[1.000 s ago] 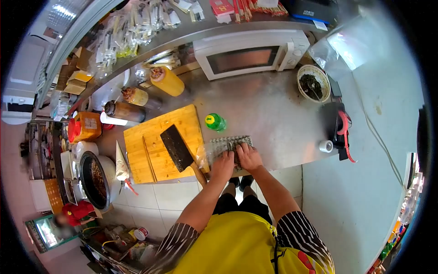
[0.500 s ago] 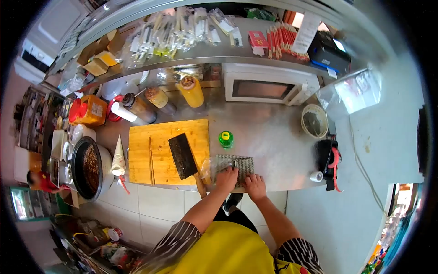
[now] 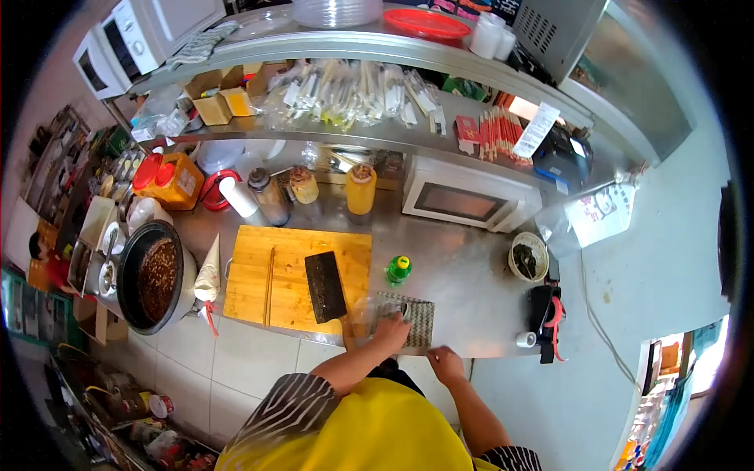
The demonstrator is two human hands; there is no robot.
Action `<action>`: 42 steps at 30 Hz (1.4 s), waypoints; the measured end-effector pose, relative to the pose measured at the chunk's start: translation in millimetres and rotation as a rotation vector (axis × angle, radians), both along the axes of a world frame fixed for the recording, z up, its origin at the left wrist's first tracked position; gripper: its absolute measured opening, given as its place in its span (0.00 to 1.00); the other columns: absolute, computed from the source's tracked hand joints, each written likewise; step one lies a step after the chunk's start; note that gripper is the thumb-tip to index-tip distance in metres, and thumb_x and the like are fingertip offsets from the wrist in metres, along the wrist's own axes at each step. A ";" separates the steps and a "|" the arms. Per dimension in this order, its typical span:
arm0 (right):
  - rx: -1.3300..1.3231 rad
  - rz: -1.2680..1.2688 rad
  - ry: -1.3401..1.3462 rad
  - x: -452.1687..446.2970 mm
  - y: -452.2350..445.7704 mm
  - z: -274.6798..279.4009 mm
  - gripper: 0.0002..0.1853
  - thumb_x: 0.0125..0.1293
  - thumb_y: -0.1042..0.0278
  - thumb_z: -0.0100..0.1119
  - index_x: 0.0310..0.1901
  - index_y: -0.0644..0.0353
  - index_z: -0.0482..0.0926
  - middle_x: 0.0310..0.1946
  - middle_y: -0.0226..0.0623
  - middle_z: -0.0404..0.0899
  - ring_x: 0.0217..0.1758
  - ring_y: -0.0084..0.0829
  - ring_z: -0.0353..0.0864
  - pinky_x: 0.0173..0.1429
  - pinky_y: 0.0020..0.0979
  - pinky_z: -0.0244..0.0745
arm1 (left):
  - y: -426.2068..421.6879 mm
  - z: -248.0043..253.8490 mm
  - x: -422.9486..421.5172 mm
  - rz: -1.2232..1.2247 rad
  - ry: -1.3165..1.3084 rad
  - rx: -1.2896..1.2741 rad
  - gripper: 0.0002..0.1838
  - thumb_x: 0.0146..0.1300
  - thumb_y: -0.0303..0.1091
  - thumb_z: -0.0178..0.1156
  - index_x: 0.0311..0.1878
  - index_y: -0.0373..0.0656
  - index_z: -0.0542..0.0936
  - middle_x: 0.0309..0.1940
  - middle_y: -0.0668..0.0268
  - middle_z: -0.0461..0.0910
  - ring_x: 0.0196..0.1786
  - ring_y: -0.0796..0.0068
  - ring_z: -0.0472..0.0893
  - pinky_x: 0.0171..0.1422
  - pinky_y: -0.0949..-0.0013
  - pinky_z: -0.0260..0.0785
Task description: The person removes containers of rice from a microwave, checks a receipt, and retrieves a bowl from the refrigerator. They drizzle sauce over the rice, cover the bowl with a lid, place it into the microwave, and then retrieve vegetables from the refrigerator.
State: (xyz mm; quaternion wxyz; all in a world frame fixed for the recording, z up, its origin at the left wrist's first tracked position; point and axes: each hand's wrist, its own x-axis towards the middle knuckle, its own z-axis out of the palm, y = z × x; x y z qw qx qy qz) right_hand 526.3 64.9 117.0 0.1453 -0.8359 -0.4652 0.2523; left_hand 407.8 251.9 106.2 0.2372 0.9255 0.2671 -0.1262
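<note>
From a grey checked cloth (image 3: 421, 323), a black pot (image 3: 189, 275) of brown, chunky sauce is at 9 o'clock, on the far left. Next comes a white wrapped cone (image 3: 208, 279). At 10 o'clock, a wooden cutting board (image 3: 298, 239) lies on the steel bench (image 3: 471, 275), bearing a pair of chopsticks (image 3: 269, 292) and a dark cleaver (image 3: 324, 286). The cleaver is laid down, its handle crossing the board's near edge, with neither hand on it. Thin clear plastic (image 3: 363, 312) is at 9 o'clock, beside the left hand.

The left hand (image 3: 393, 330) lies over the cloth's near left part; whether it grips anything cannot be told. A green bottle (image 3: 400, 272) stands capped at 12 o'clock. The cloth lies spread near the bench edge. The right hand (image 3: 446, 364), loosely curled, is at 5 o'clock beside its corner; any hold is unclear.

The handling of the cloth seems under way rather than finished; how much remains cannot be judged. A white roll (image 3: 526, 339) is at 3 o'clock, a bowl (image 3: 528, 257) at 2.
</note>
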 end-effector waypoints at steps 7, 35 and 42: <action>-0.477 0.046 0.119 14.9 -160.5 -60.0 0.16 0.62 0.50 0.58 0.39 0.54 0.83 0.40 0.42 0.83 0.46 0.43 0.80 0.50 0.39 0.75 | 5.1 57.5 -32.3 0.079 -0.466 -0.250 0.07 0.58 0.35 0.57 0.37 0.45 0.77 0.36 0.56 0.79 0.35 0.54 0.81 0.37 0.55 0.72; -0.553 -0.390 0.251 128.5 -461.2 -166.5 0.27 0.63 0.44 0.55 0.45 0.65 0.81 0.41 0.51 0.81 0.45 0.50 0.79 0.50 0.45 0.73 | -296.1 499.7 131.2 -1.269 -1.140 -1.389 0.19 0.68 0.48 0.54 0.41 0.39 0.80 0.37 0.59 0.82 0.37 0.60 0.79 0.41 0.65 0.72; -0.728 -0.618 0.442 105.7 -497.4 -131.8 0.24 0.61 0.45 0.57 0.49 0.57 0.80 0.49 0.47 0.79 0.51 0.48 0.78 0.55 0.44 0.70 | -347.2 499.1 119.6 -1.002 -1.009 -1.758 0.13 0.66 0.40 0.59 0.31 0.40 0.82 0.32 0.62 0.82 0.32 0.66 0.79 0.34 0.69 0.72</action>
